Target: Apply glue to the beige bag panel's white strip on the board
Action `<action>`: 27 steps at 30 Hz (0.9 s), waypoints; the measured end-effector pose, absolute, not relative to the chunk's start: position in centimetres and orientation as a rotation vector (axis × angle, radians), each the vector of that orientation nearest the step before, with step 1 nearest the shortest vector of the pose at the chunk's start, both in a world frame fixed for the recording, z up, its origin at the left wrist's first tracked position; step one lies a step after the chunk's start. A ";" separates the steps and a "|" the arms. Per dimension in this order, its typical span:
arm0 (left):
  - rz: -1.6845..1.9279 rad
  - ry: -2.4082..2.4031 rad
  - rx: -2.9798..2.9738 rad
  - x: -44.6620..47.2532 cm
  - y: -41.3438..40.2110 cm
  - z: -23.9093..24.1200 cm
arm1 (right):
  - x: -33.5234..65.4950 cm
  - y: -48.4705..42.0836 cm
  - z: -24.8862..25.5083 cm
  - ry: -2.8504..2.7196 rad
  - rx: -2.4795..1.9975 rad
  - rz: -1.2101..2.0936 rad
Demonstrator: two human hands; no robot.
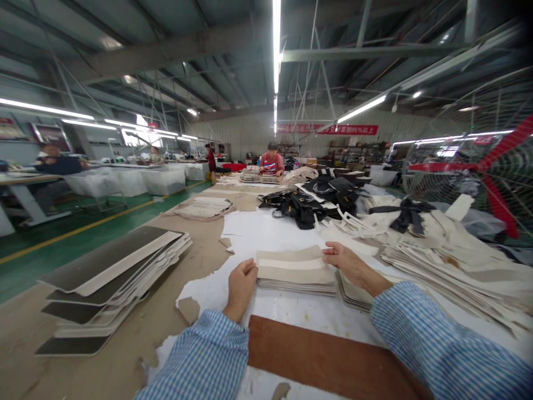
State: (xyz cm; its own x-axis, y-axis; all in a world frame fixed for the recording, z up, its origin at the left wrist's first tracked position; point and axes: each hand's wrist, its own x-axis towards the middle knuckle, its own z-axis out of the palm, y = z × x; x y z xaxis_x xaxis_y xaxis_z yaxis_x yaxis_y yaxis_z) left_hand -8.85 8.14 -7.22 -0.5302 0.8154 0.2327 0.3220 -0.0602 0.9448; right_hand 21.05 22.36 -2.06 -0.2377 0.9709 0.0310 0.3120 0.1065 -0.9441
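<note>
A stack of beige and cream cut panels [295,270] lies on the white paper-covered table [266,233] in front of me. My left hand [241,284] presses its curled fingers against the stack's left edge. My right hand [347,262] rests on the stack's right edge, fingers against the top panels. Both sleeves are blue checked. A brown leather-like sheet [328,361] lies flat between my forearms, close to me.
Dark and cream boards [112,278] are piled at the left. Heaps of cream cut pieces [445,250] spread on the right, black bags [308,203] further back. A red-bladed fan [487,172] stands at the right. A person in pink [271,162] works at the table's far end.
</note>
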 end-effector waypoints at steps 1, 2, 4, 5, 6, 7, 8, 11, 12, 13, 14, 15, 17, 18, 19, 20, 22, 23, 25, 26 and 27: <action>1.615 1.814 1.205 -8.8 8.1 -7.1 | 20.9 22.2 -2.0 -1.636 -1.259 1.157; 1.612 1.821 1.199 -8.8 8.1 -7.1 | 20.6 22.0 -1.9 -1.616 -1.249 1.160; 1.612 1.839 1.188 -8.8 8.0 -6.9 | 20.2 21.5 -1.9 -1.586 -1.239 1.163; 1.615 1.848 1.181 -8.8 7.9 -6.8 | 19.9 21.2 -2.0 -1.575 -1.237 1.164; 1.620 1.855 1.176 -8.8 7.8 -6.7 | 19.7 21.0 -2.1 -1.564 -1.238 1.164; 1.628 1.862 1.170 -8.8 7.7 -6.6 | 19.4 20.9 -2.1 -1.552 -1.240 1.163; 1.638 1.867 1.166 -8.8 7.7 -6.5 | 19.1 20.7 -2.1 -1.538 -1.242 1.162; 1.673 1.876 1.168 -8.9 7.5 -5.9 | 18.4 20.4 -1.5 -1.492 -1.223 1.147; 1.683 1.875 1.174 -8.9 7.4 -5.5 | 18.4 20.2 -1.1 -1.478 -1.206 1.137; 1.691 1.871 1.183 -8.8 7.3 -5.1 | 18.5 19.8 -0.5 -1.465 -1.185 1.125; 1.697 1.863 1.192 -8.7 7.1 -4.6 | 18.8 19.3 0.1 -1.453 -1.165 1.112; 1.701 1.855 1.198 -8.5 6.9 -4.0 | 19.3 18.7 0.7 -1.441 -1.149 1.099; 1.707 1.840 1.192 -7.7 6.1 -2.8 | 21.1 17.2 2.0 -1.429 -1.129 1.087; 1.707 1.836 1.179 -7.1 5.7 -2.2 | 22.3 16.2 2.6 -1.429 -1.122 1.092; 1.698 1.822 1.173 -6.4 5.1 -1.7 | 23.7 15.3 3.1 -1.424 -1.118 1.103; 1.686 1.793 1.176 -5.6 4.4 -1.2 | 25.2 14.2 3.5 -1.417 -1.117 1.120; 1.639 1.723 1.182 -3.8 2.6 -0.4 | 28.2 11.9 4.0 -1.403 -1.126 1.159; 1.607 1.692 1.178 -2.9 1.3 -0.1 | 29.6 10.7 4.0 -1.393 -1.137 1.169; 1.515 1.658 1.157 -1.0 -1.6 0.4 | 32.4 8.0 3.7 -1.375 -1.162 1.178; 1.473 1.648 1.141 0.0 -3.1 0.4 | 33.6 6.7 3.2 -1.354 -1.184 1.189; 1.437 1.642 1.129 1.0 -4.6 0.2 | 34.7 5.4 2.4 -1.326 -1.213 1.211</action>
State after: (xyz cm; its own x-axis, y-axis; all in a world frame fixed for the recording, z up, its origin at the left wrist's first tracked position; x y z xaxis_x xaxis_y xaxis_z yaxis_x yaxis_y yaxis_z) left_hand 0.95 -4.59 0.18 -0.4001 0.9149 0.0544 0.1753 0.0181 0.9844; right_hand 34.71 5.39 2.44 -0.0724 0.9972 0.0183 0.0724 0.0236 -0.9971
